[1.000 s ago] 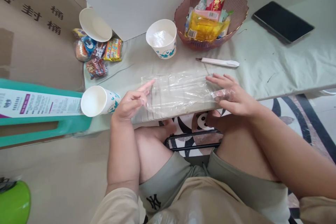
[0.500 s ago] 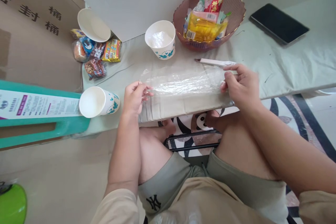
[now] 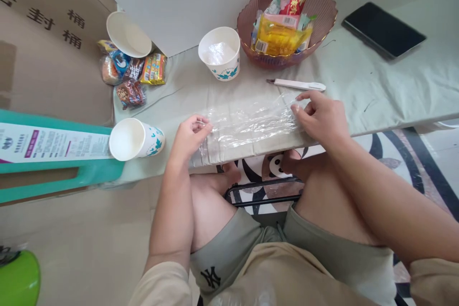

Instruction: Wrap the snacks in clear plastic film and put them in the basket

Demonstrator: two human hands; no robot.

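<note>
A crinkled clear plastic bag (image 3: 251, 122) lies spread along the front edge of the cloth-covered table (image 3: 186, 95). Thumb and fingers of my left hand (image 3: 191, 136) are closed on its left end. At the other end is my right hand (image 3: 322, 114), its thumb and forefinger apart beside the plastic. Just beyond my right fingertips lies a slim white-handled tool (image 3: 297, 84) with a dark tip. A white paper cup (image 3: 225, 64) with blue leaf print stands behind the bag, with clear plastic inside it.
A pink glass bowl (image 3: 324, 26) of wrapped snacks stands at the back, a black phone (image 3: 385, 28) to its right. On the left are a tipped paper cup (image 3: 148, 141), snack packets (image 3: 132, 93), another white cup (image 3: 125, 33), a teal-edged box (image 3: 96, 172) and a cardboard box (image 3: 53, 67).
The plastic has gone from stretched between both hands to lying flatter and nearer the table edge. My hands have moved closer together, and my right fingers have parted.
</note>
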